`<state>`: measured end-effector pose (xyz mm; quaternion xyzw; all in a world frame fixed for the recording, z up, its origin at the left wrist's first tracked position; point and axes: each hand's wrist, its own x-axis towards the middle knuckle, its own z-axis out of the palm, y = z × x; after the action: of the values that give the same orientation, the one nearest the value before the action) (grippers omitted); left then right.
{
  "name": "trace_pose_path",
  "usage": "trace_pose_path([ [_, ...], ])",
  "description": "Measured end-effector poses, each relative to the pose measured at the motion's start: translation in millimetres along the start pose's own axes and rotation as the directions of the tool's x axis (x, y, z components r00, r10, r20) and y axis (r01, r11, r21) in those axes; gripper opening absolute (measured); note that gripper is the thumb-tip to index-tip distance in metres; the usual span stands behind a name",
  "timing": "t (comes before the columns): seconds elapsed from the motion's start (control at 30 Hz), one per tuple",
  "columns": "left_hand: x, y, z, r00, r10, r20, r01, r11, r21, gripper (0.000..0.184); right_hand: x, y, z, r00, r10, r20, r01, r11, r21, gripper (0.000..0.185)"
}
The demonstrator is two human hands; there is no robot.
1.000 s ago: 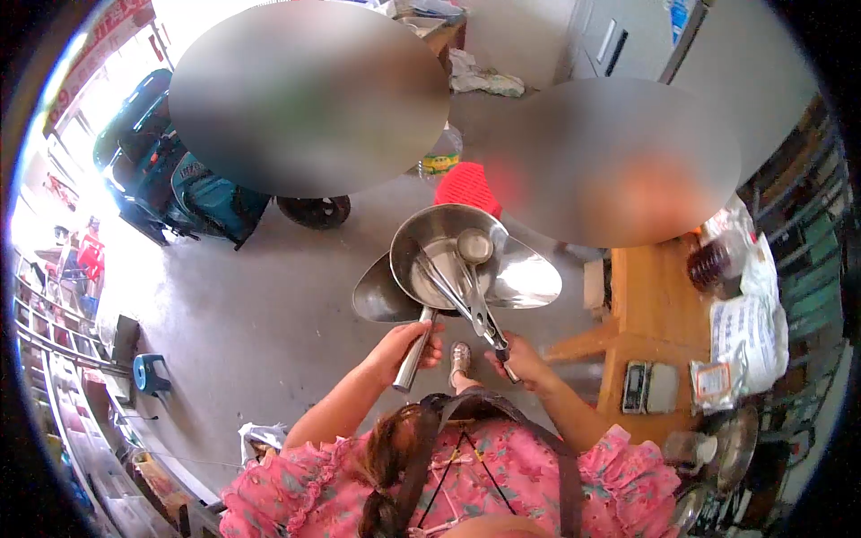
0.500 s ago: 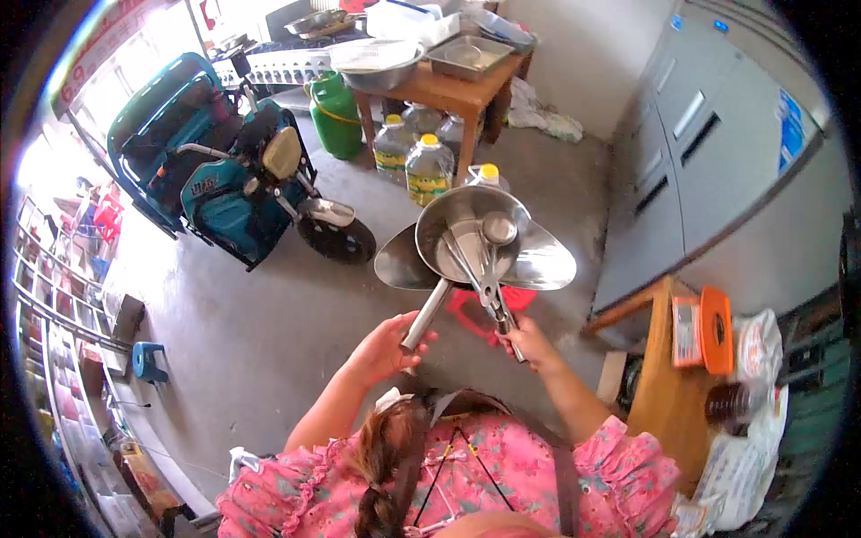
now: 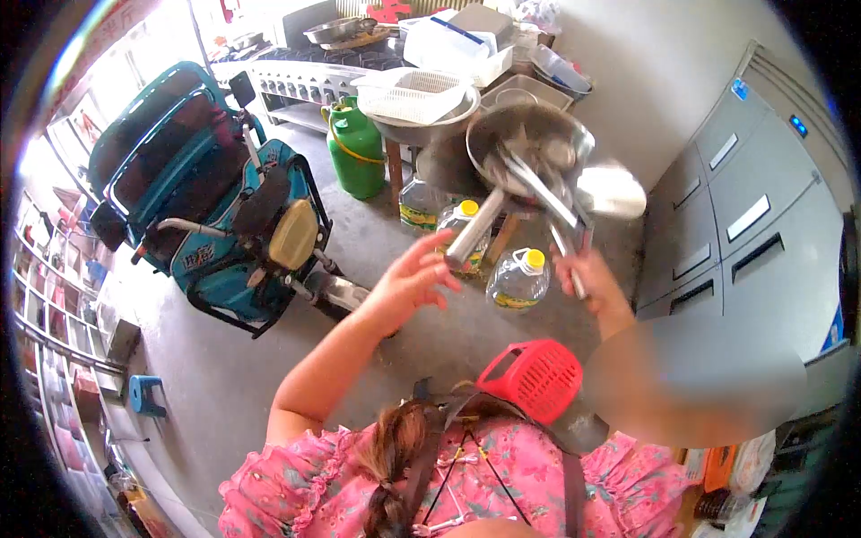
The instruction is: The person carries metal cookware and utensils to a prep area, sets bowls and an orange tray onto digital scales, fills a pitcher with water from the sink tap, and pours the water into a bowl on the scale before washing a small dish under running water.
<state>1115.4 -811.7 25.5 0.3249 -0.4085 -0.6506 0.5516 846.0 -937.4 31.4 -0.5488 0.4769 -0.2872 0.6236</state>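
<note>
In the head view, a deep metal saucepan [image 3: 480, 148] is lifted in front of me with long-handled metal utensils [image 3: 543, 190] lying in it, blurred by motion. Under it shows a wide shiny metal piece [image 3: 612, 191] whose kind I cannot make out. My right hand [image 3: 587, 280] is closed around the metal handles at the right; which piece each belongs to is unclear. My left hand [image 3: 414, 282] is open, fingers spread, just below and left of the saucepan's handle [image 3: 475, 226].
Ahead stands a table with a large metal bowl [image 3: 430, 130] and white basket [image 3: 417, 94]. Oil jugs [image 3: 520, 280] and a red plastic basket [image 3: 535, 381] are on the floor. A blue three-wheeler [image 3: 224, 206] is left, grey cabinets [image 3: 758, 206] right. A blurred patch covers the lower right.
My view has shifted, and the saucepan with its utensils has moved forward and right. My left hand has come off the saucepan's handle; the red basket now shows more fully.
</note>
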Motion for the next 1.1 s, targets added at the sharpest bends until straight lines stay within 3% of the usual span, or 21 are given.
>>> trace_pose_path([
  [0.13,97.6,33.4,-77.7,0.975,0.125,-0.184,-0.078,0.967,0.242,0.048,122.3,-87.2,1.9,0.986,-0.067,0.151,0.067,0.998,0.005,0.011],
  [0.23,174.1,57.9,-137.1,0.916,0.235,-0.325,-0.129,0.940,0.315,0.053,237.4,-127.9,5.2,0.967,0.020,0.255,-0.020,1.000,-0.004,0.011],
  [0.33,241.5,93.2,-173.6,0.774,0.572,-0.271,-0.303,0.710,0.635,0.078,353.0,-136.0,14.2,0.944,0.055,0.325,-0.065,0.998,0.021,0.010],
  [0.4,282.1,123.3,-180.9,0.716,0.651,-0.252,-0.247,0.574,0.781,0.085,429.1,-142.0,20.4,0.928,0.018,0.372,-0.030,0.999,0.028,0.014],
  [0.43,304.6,130.9,-188.2,0.669,0.708,-0.228,-0.292,0.532,0.795,0.077,461.9,-138.3,25.6,0.920,0.005,0.393,-0.010,1.000,0.012,0.014],
  [0.53,374.2,158.5,-228.0,0.746,0.662,-0.078,-0.091,0.217,0.972,0.062,547.4,-138.4,45.6,0.921,-0.038,0.388,0.062,0.997,-0.048,0.013],
  [0.6,421.7,156.2,-265.5,0.789,0.612,-0.052,-0.062,0.164,0.984,0.047,596.8,-140.9,57.2,0.926,0.030,0.375,-0.006,0.998,-0.065,0.013],
  [0.67,464.0,150.5,-301.9,0.873,0.488,-0.012,0.024,-0.018,1.000,0.040,644.3,-137.7,68.3,0.914,0.104,0.391,-0.109,0.994,-0.011,0.013],
  [0.77,524.8,146.0,-350.2,0.931,0.363,-0.039,0.177,-0.355,0.918,0.032,682.7,-134.8,86.6,0.905,0.188,0.381,-0.182,0.982,-0.052,0.012],
  [0.87,561.1,145.4,-386.6,0.909,0.345,-0.233,0.398,-0.554,0.731,0.028,713.0,-126.1,101.7,0.906,0.215,0.365,-0.208,0.976,-0.059,0.011],
  [0.9,574.9,148.4,-403.9,0.915,0.247,-0.319,0.403,-0.586,0.703,0.028,723.5,-122.9,105.2,0.891,0.228,0.392,-0.234,0.972,-0.033,0.011],
  [1.0,597.9,144.5,-442.4,0.928,0.131,-0.349,0.373,-0.347,0.861,0.027,723.9,-127.6,116.4,0.903,0.245,0.353,-0.239,0.969,-0.063,0.016],
  [1.03,605.5,148.8,-440.1,0.894,0.003,-0.448,0.409,-0.413,0.814,0.026,728.8,-125.1,120.2,0.900,0.255,0.353,-0.256,0.966,-0.043,0.016],
  [1.1,617.2,141.4,-454.0,0.883,0.143,-0.448,0.468,-0.341,0.815,0.027,740.3,-121.5,126.3,0.900,0.272,0.341,-0.287,0.958,-0.007,0.017],
])
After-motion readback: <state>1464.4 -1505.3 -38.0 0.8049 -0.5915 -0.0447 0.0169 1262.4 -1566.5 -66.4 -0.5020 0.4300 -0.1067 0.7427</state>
